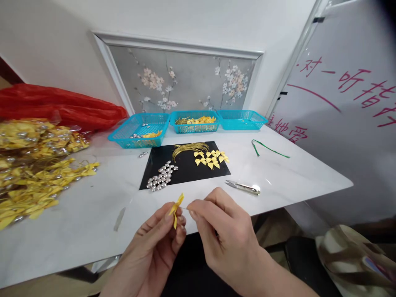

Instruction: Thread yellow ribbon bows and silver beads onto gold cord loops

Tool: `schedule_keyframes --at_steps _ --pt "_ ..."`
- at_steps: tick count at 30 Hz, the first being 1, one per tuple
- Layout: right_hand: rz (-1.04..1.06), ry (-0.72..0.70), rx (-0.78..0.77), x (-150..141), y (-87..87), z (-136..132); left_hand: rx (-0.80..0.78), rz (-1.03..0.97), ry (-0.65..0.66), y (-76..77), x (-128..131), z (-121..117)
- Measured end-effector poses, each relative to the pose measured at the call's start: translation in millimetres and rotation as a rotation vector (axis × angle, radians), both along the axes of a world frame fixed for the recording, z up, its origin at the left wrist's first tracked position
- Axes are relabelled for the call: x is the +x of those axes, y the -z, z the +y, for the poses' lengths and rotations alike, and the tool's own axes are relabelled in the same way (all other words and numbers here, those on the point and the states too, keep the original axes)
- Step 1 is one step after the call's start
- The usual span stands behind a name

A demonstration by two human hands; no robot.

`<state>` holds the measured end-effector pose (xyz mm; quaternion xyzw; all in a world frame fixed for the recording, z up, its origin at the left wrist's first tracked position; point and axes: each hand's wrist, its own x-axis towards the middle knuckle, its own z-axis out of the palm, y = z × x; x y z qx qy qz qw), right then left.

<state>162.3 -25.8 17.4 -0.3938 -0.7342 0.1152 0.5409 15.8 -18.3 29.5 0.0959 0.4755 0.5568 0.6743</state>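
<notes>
My left hand (157, 239) pinches a yellow ribbon bow (176, 208) between thumb and fingers, just above the table's front edge. At its right, my right hand (225, 231) is closed in a pinch on a thin straight strand (184, 208) that runs to the bow; whether it is a needle or thread I cannot tell. Beyond the hands lies a black mat (182, 175). On it are silver beads (161, 177), a bundle of gold cords (190, 147) and several more yellow bows (212, 159). Thread snips (243, 187) rest right of the mat.
Three blue baskets stand along the wall: the left basket (136, 142), the middle basket (195, 128) and the right basket (243, 123). Yellow bow-and-bead pieces (40, 181) pile up at left beside a red bag (58, 105). A green cord (269, 151) lies at right.
</notes>
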Motion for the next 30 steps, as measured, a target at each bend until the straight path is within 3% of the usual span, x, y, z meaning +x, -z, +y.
schedule_keyframes --at_steps 10,19,30 --pt "-0.031 0.006 -0.009 3.7 2.7 -2.0 0.199 0.350 -0.002 1.8 3.6 -0.1" --pt "0.020 -0.051 -0.009 10.4 9.3 -1.0 0.302 0.523 0.038 5.0 -7.1 -10.6" --pt "0.170 -0.164 -0.133 4.6 15.0 0.1 0.339 0.373 0.191 7.3 -13.0 -16.5"
